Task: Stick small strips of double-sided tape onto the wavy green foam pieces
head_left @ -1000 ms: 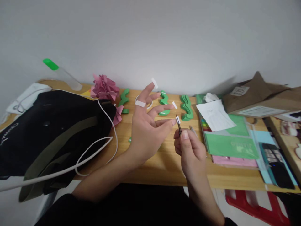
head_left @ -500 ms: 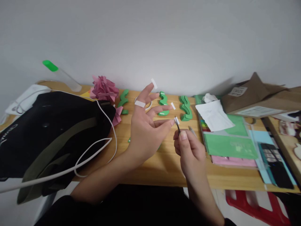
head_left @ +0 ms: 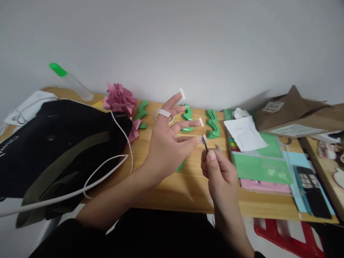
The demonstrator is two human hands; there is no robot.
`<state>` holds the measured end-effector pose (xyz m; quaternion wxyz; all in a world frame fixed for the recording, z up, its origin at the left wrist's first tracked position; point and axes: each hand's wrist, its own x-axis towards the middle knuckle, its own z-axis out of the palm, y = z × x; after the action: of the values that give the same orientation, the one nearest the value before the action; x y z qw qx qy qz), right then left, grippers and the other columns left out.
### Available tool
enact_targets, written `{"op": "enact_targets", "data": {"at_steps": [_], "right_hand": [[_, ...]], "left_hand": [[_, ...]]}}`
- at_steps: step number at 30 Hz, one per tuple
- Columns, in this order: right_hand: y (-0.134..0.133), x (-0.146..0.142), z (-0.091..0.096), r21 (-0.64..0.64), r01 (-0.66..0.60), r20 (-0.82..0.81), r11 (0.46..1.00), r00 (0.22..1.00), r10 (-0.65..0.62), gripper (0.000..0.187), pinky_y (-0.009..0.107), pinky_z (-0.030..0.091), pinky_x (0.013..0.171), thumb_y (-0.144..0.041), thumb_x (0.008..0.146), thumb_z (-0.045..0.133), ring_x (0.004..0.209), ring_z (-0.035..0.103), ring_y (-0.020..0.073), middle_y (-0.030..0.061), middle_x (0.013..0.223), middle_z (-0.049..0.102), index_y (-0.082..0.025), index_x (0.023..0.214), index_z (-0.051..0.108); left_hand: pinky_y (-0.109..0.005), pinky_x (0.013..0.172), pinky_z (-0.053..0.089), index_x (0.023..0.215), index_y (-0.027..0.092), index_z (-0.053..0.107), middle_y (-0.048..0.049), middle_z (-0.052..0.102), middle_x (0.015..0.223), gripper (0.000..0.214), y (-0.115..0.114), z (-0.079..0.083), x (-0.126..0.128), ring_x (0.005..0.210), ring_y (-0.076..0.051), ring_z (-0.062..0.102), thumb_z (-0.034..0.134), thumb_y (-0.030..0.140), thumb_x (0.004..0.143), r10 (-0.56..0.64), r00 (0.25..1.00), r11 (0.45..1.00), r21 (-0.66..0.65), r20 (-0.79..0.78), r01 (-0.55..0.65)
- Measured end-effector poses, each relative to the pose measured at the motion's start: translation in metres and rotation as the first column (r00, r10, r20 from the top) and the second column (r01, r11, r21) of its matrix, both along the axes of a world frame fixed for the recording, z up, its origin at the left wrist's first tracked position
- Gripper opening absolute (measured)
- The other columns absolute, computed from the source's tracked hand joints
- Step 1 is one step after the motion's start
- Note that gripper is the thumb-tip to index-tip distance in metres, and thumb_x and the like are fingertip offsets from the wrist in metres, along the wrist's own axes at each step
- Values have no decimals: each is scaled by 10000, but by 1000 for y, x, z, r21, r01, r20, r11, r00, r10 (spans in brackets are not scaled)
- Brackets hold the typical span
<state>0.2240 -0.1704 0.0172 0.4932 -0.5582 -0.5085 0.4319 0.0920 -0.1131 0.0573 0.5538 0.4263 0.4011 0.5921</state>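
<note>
My left hand is held over the table, its thumb and index fingertip pinched at a small white strip. The other fingers are spread, and more white strips cling to them: one strip at a fingertip, another strip lower down, and a wider strip near a knuckle. My right hand is closed round thin dark tweezers, whose tip meets the pinched strip. Beyond my hands lie wavy green pieces, a stack of similar green pieces, and another green piece.
A black bag and white cable occupy the left, beside a pink paper flower. On the right are a green folder, crumpled white paper, a brown package and a dark phone-like object.
Both hands have shifted slightly to the right in view, together with the tweezers and the pinched strip. The grips look the same.
</note>
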Motion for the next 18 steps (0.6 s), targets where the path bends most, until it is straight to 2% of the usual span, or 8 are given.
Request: {"op": "enact_targets", "data": {"at_steps": [8,14,18], "right_hand": [[1,3,0,2,-21,-4,1000,1000,21,313,231,242,480,-392,952,501,551,311,89,-50,607,349,-199,706,500],[1,9,0,-10,-95,-20,995,995,95,348,235,247,479,-398,959,480,543,309,92,-44,611,344,-196,675,466],[-1,11,-1,-9,-81,-7,997,997,81,331,240,264,482,-414,963,455,544,339,99,-37,627,367,-200,715,498]], "left_hand": [[-279,688,613,1239,308,500,-38,475,1164,747,2,-4,-2,943,-196,671,713,-35,610,-31,1000,999,-24,6,31],[-358,732,622,1275,344,491,-48,480,1259,781,4,-6,-8,985,-222,665,738,4,617,-126,991,992,-25,36,127],[-377,769,614,1276,362,497,-43,494,1282,775,5,-12,-16,1037,-250,653,766,40,625,-184,982,983,-9,44,184]]}}
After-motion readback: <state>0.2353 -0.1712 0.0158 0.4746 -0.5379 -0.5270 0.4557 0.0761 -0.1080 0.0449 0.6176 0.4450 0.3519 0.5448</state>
